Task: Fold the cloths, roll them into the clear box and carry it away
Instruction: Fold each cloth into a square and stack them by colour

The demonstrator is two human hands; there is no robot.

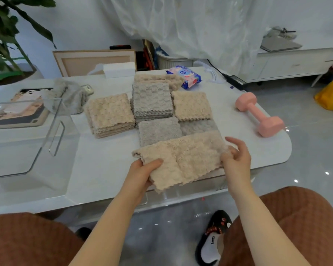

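Beige cloth (181,160) is held over the near edge of the surface (104,164), long axis running left to right between the hands. Left hand (142,173) grips its left end, thumb on top. Right hand (236,158) pinches its right end. Clear box (46,121) stands well apart, on the left hand's side.

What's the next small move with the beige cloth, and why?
Probably bring the right hand across to the left hand, folding the beige cloth in half. Each hand grips one end, and it lies longer than the folded beige stack behind it.
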